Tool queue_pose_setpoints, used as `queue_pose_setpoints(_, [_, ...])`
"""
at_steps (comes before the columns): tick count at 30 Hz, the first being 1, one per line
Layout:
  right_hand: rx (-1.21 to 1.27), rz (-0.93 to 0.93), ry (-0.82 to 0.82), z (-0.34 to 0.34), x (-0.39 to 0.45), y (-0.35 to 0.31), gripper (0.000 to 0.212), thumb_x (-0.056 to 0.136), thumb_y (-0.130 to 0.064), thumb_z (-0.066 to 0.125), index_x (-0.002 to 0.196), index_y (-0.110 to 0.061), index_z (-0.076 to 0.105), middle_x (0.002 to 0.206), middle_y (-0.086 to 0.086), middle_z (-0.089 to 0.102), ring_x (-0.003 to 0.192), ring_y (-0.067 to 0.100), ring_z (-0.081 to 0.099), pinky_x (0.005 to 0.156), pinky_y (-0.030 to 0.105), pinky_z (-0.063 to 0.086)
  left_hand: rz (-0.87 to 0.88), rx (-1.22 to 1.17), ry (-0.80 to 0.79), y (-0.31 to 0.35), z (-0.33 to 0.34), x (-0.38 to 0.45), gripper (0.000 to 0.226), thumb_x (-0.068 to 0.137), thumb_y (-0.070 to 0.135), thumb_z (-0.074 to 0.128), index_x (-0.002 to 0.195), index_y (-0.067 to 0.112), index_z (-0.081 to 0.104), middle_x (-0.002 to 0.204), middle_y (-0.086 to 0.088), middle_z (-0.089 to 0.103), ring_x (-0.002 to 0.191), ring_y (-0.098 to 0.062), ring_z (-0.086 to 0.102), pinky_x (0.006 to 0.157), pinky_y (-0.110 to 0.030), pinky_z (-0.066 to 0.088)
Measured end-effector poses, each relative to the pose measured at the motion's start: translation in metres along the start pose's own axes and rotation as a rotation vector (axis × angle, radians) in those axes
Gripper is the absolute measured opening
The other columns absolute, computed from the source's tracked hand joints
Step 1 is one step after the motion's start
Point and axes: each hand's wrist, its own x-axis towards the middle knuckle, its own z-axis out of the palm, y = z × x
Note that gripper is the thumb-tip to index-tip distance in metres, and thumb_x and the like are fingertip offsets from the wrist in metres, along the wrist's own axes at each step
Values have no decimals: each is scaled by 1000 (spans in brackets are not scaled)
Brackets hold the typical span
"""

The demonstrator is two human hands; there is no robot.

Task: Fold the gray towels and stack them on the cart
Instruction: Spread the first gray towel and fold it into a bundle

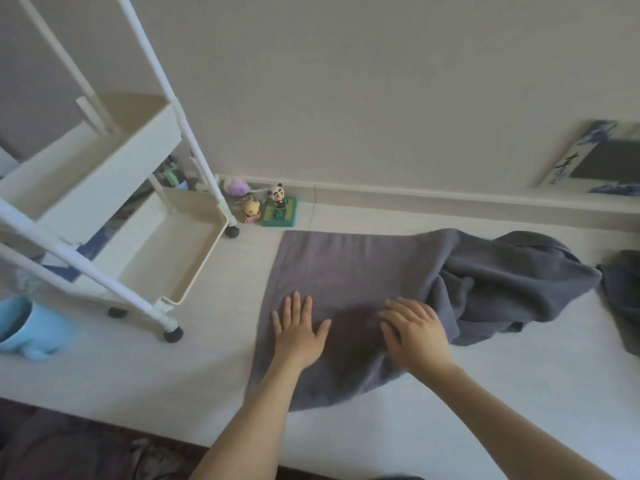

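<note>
A gray towel (346, 271) lies spread flat on the white table (173, 375) in the middle of the view. My left hand (298, 330) presses flat on its near left part, fingers straight and spread. My right hand (414, 329) rests flat on the towel's near right part, fingers together. A darker gray towel (512, 282) lies crumpled to the right, overlapping the flat one's right edge. Another gray towel (623, 292) shows partly at the right border. The white cart (162, 251) stands on the table at the left, its trays bare where visible.
Small toy figures, among them a panda (277, 206), sit by the wall behind the cart's wheel. A light blue mug (24, 327) stands at the left edge. A framed picture (595, 157) leans on the wall at the right.
</note>
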Motion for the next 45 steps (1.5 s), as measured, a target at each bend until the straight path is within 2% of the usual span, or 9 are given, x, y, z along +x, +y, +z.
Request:
queue_pose_setpoints(5, [-74,391,-192,11,7,11,59,96,-43,35,146,-12,27,152,10,30,142,25,22,117,36,10,34,-88,96,32,-7,13,93,79,68,2,151,10,1,157,-19,-10,146,-29,-10,115,-45,-12])
queue_pose_setpoints(8, [1,310,-276,20,10,10,65,97,-49,28,150,-16,10,156,3,19,145,18,12,117,30,-2,90,-36,70,34,8,12,95,69,67,-13,151,19,-6,158,-10,-14,146,-24,-13,114,-48,-13])
queue_pose_setpoints(15, [-57,331,-192,16,22,32,75,87,-56,7,142,-14,35,148,4,39,141,17,25,117,31,2,-99,65,66,0,-20,50,69,98,51,16,151,12,-5,158,-11,-16,145,-24,-17,112,-52,-16])
queue_pose_setpoints(20, [-38,349,-305,26,13,41,76,87,-60,11,145,-14,27,152,2,32,143,16,20,117,33,5,170,-34,88,49,-1,38,76,86,60,-1,151,21,-5,158,-8,-16,145,-23,-16,112,-48,-16])
queue_pose_setpoints(25, [-118,271,-392,20,-20,47,77,92,-61,4,145,-12,30,149,2,36,140,18,29,115,35,5,133,104,103,42,13,41,70,91,60,2,151,24,-7,159,-6,-15,146,-23,-15,114,-50,-14])
queue_pose_setpoints(29, [-154,285,-301,11,-45,26,68,97,-53,13,121,-11,60,120,5,65,107,24,63,87,37,44,106,62,92,58,10,40,70,96,56,15,151,17,-4,158,-12,-15,145,-27,-16,113,-52,-14])
queue_pose_setpoints(32, [-172,278,-161,6,-37,21,50,92,-44,32,110,-12,66,99,3,71,83,25,66,75,36,44,250,32,136,75,14,23,75,89,56,9,152,15,7,158,-15,-6,146,-31,-7,113,-48,-13])
queue_pose_setpoints(37, [-224,376,-335,16,-61,37,68,96,-54,10,121,-16,61,126,8,61,116,28,58,99,37,30,325,162,130,66,35,10,68,88,56,26,146,21,34,153,-14,30,141,-36,26,111,-56,9])
queue_pose_setpoints(45, [-153,605,74,-20,-54,82,47,92,-42,37,127,-17,54,140,7,48,127,32,41,104,40,23,357,53,52,103,28,1,64,98,51,19,152,23,0,158,-9,-14,146,-22,-15,115,-48,-14])
